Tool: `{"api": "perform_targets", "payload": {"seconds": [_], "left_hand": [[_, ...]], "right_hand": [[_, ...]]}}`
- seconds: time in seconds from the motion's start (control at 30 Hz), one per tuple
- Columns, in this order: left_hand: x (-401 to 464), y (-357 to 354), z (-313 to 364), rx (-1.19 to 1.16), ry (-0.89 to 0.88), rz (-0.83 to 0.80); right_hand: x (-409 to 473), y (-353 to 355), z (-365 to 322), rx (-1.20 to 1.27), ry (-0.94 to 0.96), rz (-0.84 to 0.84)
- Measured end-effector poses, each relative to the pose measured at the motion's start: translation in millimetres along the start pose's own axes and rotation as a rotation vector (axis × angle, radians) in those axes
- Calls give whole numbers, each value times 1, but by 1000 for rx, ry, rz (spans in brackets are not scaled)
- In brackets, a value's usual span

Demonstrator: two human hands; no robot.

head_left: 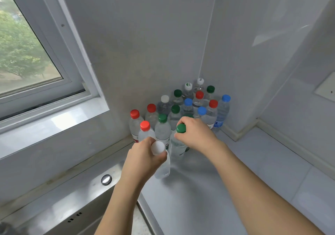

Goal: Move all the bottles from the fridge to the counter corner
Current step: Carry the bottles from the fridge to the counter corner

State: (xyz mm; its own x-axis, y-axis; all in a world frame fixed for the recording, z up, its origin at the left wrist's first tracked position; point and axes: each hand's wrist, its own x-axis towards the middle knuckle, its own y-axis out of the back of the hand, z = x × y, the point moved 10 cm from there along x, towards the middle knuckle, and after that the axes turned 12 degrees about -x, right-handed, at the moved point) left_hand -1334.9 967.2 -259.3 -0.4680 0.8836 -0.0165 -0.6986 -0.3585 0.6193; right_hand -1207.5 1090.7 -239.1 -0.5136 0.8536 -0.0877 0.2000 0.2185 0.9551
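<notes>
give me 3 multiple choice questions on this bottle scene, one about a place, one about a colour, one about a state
1. Where does the cluster of bottles stand?
A. in the sink
B. in the counter corner
C. on the window sill

2. What colour is the cap of the bottle that the right hand holds?
A. green
B. blue
C. yellow

3. What is the left hand doing?
A. resting flat on the counter
B. hanging idle
C. gripping a white-capped bottle

Answers:
1. B, they stand where the two walls meet on the counter.
2. A, the green-capped bottle shows its cap beside the fingers.
3. C, its fingers curl round the bottle's neck.
</notes>
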Motion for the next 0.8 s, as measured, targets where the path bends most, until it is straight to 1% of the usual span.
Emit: {"api": "perform_targets", "payload": {"seconds": [0.3,0.6,0.8], "left_hand": [[23,-17,-24,-35,25,-39],[29,-30,-32,-36,22,-6],[35,-33,-29,15,-10,-23]], "right_hand": [[20,-34,-4,-62,2,-51],[25,-42,-1,10,-3,-63],[22,-45,1,45,16,-61]]}}
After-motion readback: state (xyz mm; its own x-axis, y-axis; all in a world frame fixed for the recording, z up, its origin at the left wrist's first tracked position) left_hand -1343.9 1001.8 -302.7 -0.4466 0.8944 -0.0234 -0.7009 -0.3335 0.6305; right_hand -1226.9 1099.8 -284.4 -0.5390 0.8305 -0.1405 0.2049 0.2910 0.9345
